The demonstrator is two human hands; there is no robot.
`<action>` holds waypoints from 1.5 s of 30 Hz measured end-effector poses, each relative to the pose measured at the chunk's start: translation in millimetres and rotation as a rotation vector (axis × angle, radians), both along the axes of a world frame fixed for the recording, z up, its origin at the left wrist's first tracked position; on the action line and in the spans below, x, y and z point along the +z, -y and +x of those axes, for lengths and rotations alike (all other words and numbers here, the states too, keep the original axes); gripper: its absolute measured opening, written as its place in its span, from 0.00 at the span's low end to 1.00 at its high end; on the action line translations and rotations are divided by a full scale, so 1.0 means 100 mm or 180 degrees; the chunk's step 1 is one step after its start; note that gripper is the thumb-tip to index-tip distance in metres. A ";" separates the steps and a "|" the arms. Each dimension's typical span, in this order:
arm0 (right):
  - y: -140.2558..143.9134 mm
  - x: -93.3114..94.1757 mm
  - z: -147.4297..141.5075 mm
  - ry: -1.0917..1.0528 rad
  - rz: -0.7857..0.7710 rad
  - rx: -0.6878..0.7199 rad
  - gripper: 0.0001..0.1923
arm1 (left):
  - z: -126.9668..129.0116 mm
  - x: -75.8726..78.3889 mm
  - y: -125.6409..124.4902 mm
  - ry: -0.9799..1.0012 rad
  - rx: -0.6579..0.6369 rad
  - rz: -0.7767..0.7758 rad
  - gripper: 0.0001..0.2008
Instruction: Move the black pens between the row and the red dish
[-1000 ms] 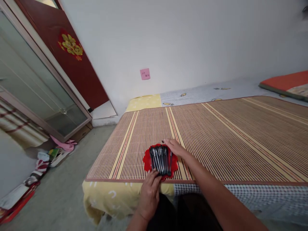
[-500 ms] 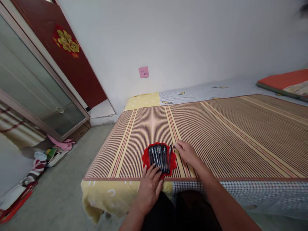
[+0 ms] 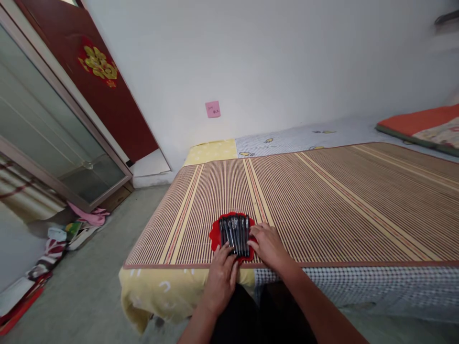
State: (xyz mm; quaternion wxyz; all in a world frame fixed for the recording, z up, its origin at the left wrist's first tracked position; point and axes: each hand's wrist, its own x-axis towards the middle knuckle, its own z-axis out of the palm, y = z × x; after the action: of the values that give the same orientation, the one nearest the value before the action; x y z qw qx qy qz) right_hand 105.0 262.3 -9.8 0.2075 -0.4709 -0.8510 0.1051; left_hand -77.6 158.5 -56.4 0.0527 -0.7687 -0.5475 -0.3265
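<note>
While resting on the bed's mat (image 3: pixel 322 200), red tray (image 3: pixel 214 235) of pens (image 3: pixel 234 231) steadied: left hand (image 3: pixel 221 279) flat at near rim, right hand (image 3: pixel 268 243) loosely spread beside pens, gripping nothing.

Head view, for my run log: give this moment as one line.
left hand: fingertips on dark pens | right hand: on red scalloped plastic tray's right edge | dark pens: side by side in tray | tray: on striped bamboo mat
</note>
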 end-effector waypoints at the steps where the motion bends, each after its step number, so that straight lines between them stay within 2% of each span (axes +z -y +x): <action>1: 0.00 -0.01 0.00 -0.0034 0.0009 -0.0044 0.07 | 0.00 0.01 -0.01 0.0018 0.0006 0.0021 0.13; 9: 0.02 -0.08 -0.10 -0.0142 -0.0052 0.0041 0.11 | -0.04 -0.04 -0.17 0.0015 0.0138 -0.0066 0.16; 14: 0.00 -0.17 -0.05 -0.0635 -0.0133 -0.0003 0.12 | -0.09 0.00 -0.08 0.0436 0.0231 0.0129 0.16; 17: 0.00 -0.23 -0.01 -0.0936 -0.0192 -0.0018 0.15 | -0.16 0.03 0.04 0.0844 0.0492 0.0182 0.14; 20: 0.01 -0.30 0.05 -0.1347 -0.0116 -0.0082 0.16 | -0.20 -0.01 0.16 0.1495 0.0865 -0.0020 0.13; 23: 0.04 -0.40 0.13 -0.1753 -0.0130 -0.0380 0.18 | -0.14 -0.09 0.22 0.2532 0.1032 -0.0620 0.19; 25: 0.07 -0.49 0.18 -0.2039 -0.0451 -0.0543 0.20 | -0.07 -0.11 0.23 0.3061 0.0976 -0.1102 0.23; 26: 0.09 -0.54 0.19 -0.2190 -0.0660 -0.0579 0.21 | -0.04 -0.10 0.22 0.3120 0.0998 -0.1169 0.24; 28: 0.13 -0.63 0.21 -0.2463 -0.0973 -0.0588 0.22 | -0.02 -0.02 0.17 0.2729 0.1180 -0.0865 0.21; 31: 0.19 -0.69 0.20 -0.2656 -0.0979 -0.0551 0.22 | -0.09 0.19 0.04 0.1334 0.1225 -0.0267 0.10; 34: 0.21 -0.67 0.17 -0.2628 -0.0943 -0.0432 0.21 | -0.20 0.42 -0.17 -0.0042 0.1108 -0.0497 0.06; 36: 0.20 -0.64 0.15 -0.2612 -0.0974 -0.0402 0.21 | -0.24 0.53 -0.32 -0.0622 0.1118 -0.0769 0.05; 40: 0.18 -0.63 0.11 -0.2686 -0.0977 -0.0440 0.22 | -0.25 0.61 -0.49 -0.0915 0.1027 -0.1031 0.05; 45: 0.20 -0.64 0.11 -0.2696 -0.1048 -0.0433 0.22 | -0.28 0.57 -0.53 -0.0876 0.1149 -0.1046 0.06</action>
State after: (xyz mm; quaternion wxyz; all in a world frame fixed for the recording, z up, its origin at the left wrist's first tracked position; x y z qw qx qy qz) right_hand 116.0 242.6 -74.0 0.4659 -0.4680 -0.6303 0.4082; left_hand -105.9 211.0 0.2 0.0585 -0.6941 -0.7089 -0.1112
